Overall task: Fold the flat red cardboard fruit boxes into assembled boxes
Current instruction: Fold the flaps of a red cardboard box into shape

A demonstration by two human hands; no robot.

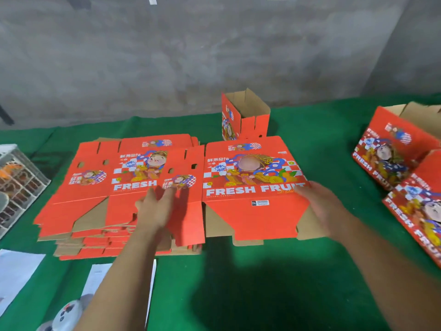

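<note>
Head view: both hands, left hand (156,206) and right hand (322,206), lie flat with straight fingers on one flat box (248,187) beside the stack (95,187) (grabbing nothing). Next, I think: lift it, pop it open.

The table (238,283), covered in green cloth, carries a stack of flat boxes (95,199) left of centre, 1 upright box (241,115) at the far edge, assembled boxes (393,149) right, papers (16,271) near-left.

Glossy red cardboard box blank (250,182), green cloth (238,283)

Bare forearms, hands (155,206); no sleeves visible.
</note>
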